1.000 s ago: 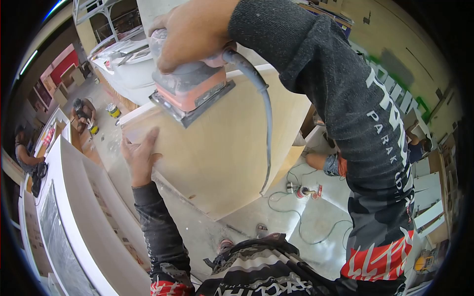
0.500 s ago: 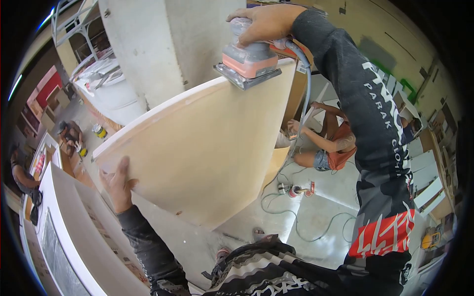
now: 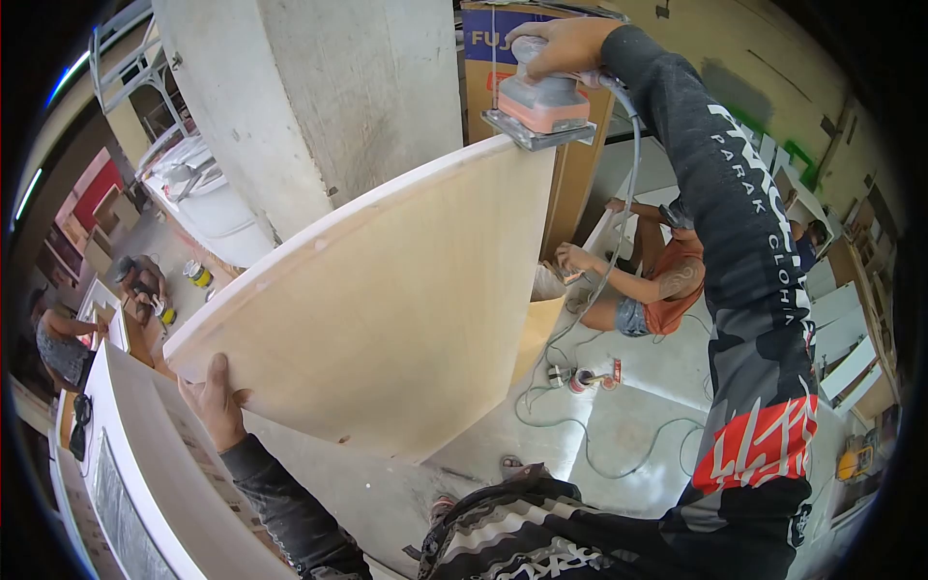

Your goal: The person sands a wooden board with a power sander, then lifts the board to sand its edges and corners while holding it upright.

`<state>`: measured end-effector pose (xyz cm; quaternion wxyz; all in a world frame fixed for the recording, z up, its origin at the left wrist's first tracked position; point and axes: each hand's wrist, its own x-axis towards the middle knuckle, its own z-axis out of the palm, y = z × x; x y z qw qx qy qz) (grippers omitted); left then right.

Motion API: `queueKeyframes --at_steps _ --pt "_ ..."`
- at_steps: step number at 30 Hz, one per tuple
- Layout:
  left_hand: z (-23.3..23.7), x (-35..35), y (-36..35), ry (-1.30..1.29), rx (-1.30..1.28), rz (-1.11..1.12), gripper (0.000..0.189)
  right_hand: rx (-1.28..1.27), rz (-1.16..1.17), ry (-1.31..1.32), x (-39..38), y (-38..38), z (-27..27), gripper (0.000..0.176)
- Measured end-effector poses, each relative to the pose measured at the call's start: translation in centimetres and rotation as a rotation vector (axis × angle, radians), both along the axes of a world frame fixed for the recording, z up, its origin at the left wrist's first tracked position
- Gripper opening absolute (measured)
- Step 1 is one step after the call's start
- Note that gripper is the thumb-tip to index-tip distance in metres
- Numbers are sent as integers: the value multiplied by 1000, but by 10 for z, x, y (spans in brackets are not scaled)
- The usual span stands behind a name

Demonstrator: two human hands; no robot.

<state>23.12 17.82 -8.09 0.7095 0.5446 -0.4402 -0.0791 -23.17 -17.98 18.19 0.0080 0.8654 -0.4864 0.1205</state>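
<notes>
A large pale wooden panel (image 3: pixel 387 309) with a curved white upper edge stands tilted in front of me. My right hand (image 3: pixel 572 46) is closed over the top of an orange and grey power sander (image 3: pixel 543 102). The sander's flat square pad rests at the panel's upper right corner and overhangs it. A grey cord (image 3: pixel 633 174) runs from the sander down past my sleeve. At the panel's lower left corner, my left hand (image 3: pixel 217 406) grips the edge, thumb on the near face and the other fingers partly hidden behind.
A concrete pillar (image 3: pixel 319 97) rises behind the panel, beside a cardboard box (image 3: pixel 570 184). A person in an orange top (image 3: pixel 677 280) crouches at the right; two others work far left. Cans (image 3: pixel 580 380) and a green cable (image 3: pixel 590 435) lie on the floor. White curved furniture (image 3: pixel 164 464) stands left.
The sander and my right hand have moved right along the upper edge to the corner. My left hand and the panel's left end appear lower and further left; the view has shifted too.
</notes>
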Motion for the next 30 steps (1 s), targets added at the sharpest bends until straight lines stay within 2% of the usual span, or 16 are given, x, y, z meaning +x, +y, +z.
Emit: queueKeyframes --at_steps 5,7,9,11,12,14,17,20,22,26,29,30 --pt "17 -20 13 72 148 45 63 112 86 -197 9 5 -2 85" --pt "18 -22 11 58 137 71 64 -88 222 247 29 31 23 86" --pt "5 -11 10 47 121 96 64 -23 254 231 47 59 29 85" --pt "-14 13 2 -116 1 103 65 -197 251 286 72 59 21 81" --pt "-17 12 0 -119 4 96 65 -183 289 281 80 63 21 76" --pt "0 -10 -5 66 -60 84 64 -168 320 276 96 84 26 72" --pt "8 -17 3 99 -7 59 62 -148 341 333 107 100 29 63" --pt "18 -35 4 79 -53 70 60 -137 351 284 100 93 30 60" --pt "19 -33 6 83 -28 53 59 -110 231 324 86 83 27 68" --pt "3 -12 9 122 53 94 58 -168 240 222 47 45 22 77" --pt "6 -11 7 91 72 85 57 -102 196 210 21 34 25 80" --pt "6 -8 7 90 71 85 57 -8 201 212 12 34 31 76"
